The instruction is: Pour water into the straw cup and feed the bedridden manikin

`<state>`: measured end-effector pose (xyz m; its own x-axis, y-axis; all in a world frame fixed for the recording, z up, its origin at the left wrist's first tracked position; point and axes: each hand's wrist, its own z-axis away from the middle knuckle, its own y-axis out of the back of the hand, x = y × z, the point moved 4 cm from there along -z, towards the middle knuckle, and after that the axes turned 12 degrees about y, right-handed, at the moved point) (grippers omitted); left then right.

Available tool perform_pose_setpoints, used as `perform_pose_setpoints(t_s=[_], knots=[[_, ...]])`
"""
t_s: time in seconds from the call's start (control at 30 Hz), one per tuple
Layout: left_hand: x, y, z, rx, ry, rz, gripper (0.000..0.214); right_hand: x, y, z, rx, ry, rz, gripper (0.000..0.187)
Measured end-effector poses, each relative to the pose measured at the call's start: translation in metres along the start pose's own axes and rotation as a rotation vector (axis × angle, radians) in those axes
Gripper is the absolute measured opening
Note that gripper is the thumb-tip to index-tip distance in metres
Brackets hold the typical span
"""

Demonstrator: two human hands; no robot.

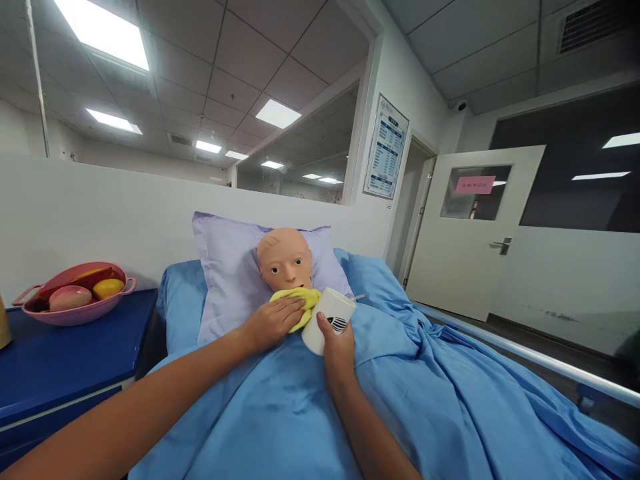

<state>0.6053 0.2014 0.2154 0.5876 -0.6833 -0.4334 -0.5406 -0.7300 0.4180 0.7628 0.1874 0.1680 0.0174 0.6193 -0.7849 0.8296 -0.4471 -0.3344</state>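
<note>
A mannequin head (285,257) rests on a lilac pillow (225,280), its body hidden under a blue blanket (295,413). Just below its mouth, my left hand (275,323) holds a yellow cloth (300,297) against the chin. The fingers lie over the cloth, and part of it bunches out to the right. My right hand (337,343) is wrapped around a white cup (315,333) with a black striped print. The cup tilts beside the cloth, and a thin pale stick (359,297), perhaps a straw or spoon handle, sticks out of its rim. What the cup contains is hidden.
On the left, a pink basket (75,319) of fruit stands on a blue bedside cabinet (65,363). A bed rail (530,353) runs along the right side. Beyond it a white door (470,260) stands ajar. A white wall (100,207) closes off the bed's head.
</note>
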Motion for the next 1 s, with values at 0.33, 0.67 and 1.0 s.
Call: perform_pose_setpoints(t_s=[0.33, 0.67, 1.0], knots=[[-0.007, -0.009, -0.048, 0.052, 0.002, -0.122, 0.031, -0.001, -0.003, 0.002, -0.02, 0.017, -0.04, 0.062], [-0.002, -0.028, -0.015, -0.004, 0.048, -0.126, 0.035, -0.002, -0.002, 0.001, -0.008, 0.027, 0.01, 0.059], [-0.004, 0.003, -0.002, -0.049, -0.053, -0.006, 0.032, 0.0, -0.005, 0.003, -0.048, 0.018, -0.085, 0.055]])
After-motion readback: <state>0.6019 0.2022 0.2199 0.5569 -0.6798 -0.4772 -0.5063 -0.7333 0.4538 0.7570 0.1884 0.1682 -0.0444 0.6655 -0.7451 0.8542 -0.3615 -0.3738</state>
